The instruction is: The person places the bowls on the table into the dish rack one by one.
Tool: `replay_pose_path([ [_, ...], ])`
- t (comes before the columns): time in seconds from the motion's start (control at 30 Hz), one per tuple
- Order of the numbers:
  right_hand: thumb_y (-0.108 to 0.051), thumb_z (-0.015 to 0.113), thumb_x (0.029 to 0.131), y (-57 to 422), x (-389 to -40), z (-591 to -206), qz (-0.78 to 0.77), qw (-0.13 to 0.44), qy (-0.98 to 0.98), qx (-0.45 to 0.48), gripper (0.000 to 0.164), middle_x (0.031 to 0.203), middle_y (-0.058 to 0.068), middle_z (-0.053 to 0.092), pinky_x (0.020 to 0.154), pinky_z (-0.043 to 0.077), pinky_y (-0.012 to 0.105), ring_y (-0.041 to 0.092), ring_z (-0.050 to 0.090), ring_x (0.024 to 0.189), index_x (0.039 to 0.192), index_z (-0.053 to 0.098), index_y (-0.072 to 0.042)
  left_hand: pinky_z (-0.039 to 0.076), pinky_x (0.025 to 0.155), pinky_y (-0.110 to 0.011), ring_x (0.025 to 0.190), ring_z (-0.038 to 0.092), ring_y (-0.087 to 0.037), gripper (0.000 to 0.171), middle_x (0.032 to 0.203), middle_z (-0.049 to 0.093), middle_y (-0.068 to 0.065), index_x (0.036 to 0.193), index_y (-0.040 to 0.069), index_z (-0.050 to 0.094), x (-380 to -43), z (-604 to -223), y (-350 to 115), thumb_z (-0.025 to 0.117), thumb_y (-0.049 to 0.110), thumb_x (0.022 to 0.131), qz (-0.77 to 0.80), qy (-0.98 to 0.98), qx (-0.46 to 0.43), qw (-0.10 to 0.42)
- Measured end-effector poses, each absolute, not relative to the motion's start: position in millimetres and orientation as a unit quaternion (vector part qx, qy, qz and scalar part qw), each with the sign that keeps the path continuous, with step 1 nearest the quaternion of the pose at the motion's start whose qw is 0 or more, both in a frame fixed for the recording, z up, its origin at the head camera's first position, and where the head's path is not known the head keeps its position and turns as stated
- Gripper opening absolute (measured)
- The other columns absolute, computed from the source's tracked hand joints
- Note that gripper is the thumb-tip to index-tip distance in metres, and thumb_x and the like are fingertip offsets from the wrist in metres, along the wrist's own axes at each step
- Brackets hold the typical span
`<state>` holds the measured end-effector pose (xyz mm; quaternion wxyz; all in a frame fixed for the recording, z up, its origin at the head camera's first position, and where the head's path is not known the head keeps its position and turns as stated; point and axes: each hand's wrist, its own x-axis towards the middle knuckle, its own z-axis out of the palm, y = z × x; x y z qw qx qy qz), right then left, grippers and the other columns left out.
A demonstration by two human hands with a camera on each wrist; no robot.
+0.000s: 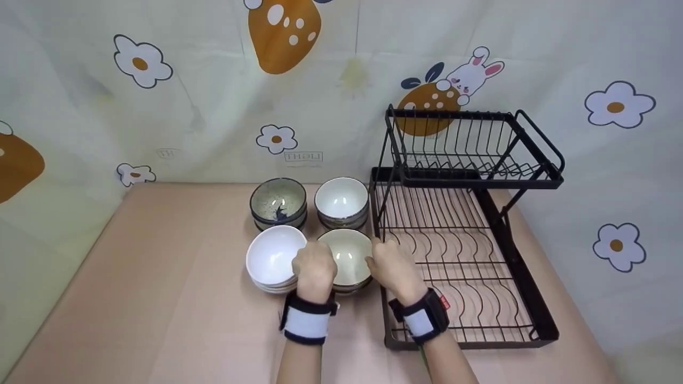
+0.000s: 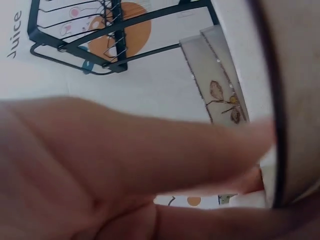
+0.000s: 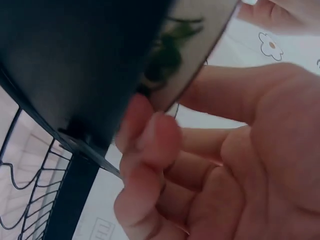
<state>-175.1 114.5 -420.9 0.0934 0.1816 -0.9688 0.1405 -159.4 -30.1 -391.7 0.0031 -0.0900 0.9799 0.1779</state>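
Both hands are at a cream bowl (image 1: 347,256) with a dark rim, the top one of the front right stack. My left hand (image 1: 316,266) grips its left side. In the left wrist view the thumb (image 2: 200,150) meets the bowl's dark rim (image 2: 277,110), while the other fingers are partly hidden. At the right side my right hand (image 1: 394,266) pinches the bowl between thumb and curled fingers (image 3: 165,140), close beside the black rack. Green marks show on the bowl's outer wall (image 3: 205,40) in the right wrist view.
White bowls (image 1: 275,256) are stacked directly left of the left hand. Behind stand speckled grey-green bowls (image 1: 277,200) and a stack topped by a white, dark-rimmed bowl (image 1: 341,197). A two-tier black dish rack (image 1: 504,234) borders the right hand. Patterned cloth (image 1: 203,106) hangs behind the table.
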Motion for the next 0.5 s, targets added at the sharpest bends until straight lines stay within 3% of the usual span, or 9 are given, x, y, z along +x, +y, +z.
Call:
replay_pose_path([
  [0.17,-0.003,0.070,0.077,111.4,-173.6,-425.4,0.151,0.133,-0.965,0.168,0.011,0.068,0.021,0.062,0.056,0.049,0.045,0.034,0.060,0.058,0.077,0.063,0.007,0.056,0.061,-0.045,0.079,0.067,-0.035,0.013,0.085,0.068,-0.018,0.084,-0.002,0.072,-160.0,-395.2,-28.7,0.059,-0.004,0.082,0.175,0.981,-0.085,-0.020],
  [0.3,0.005,0.063,0.074,109.9,-173.7,-425.1,0.204,0.117,-0.962,0.139,0.005,0.066,0.021,0.061,0.046,0.050,0.040,0.032,0.059,0.053,0.070,0.061,0.006,0.056,0.061,-0.045,0.078,0.067,-0.037,0.012,0.084,0.067,-0.019,0.083,-0.003,0.071,-159.3,-396.0,-29.5,0.059,-0.005,0.081,0.181,0.980,-0.078,-0.031],
  [0.5,0.013,0.056,0.068,111.3,-175.0,-425.0,0.266,0.112,-0.948,0.135,0.017,0.054,0.009,0.056,0.041,0.044,0.024,0.020,0.056,0.043,0.060,0.057,-0.002,0.056,0.058,-0.046,0.073,0.066,-0.039,0.011,0.078,0.066,-0.020,0.077,-0.005,0.069,-156.7,-396.3,-33.4,0.058,-0.007,0.078,0.192,0.978,-0.055,-0.064],
])
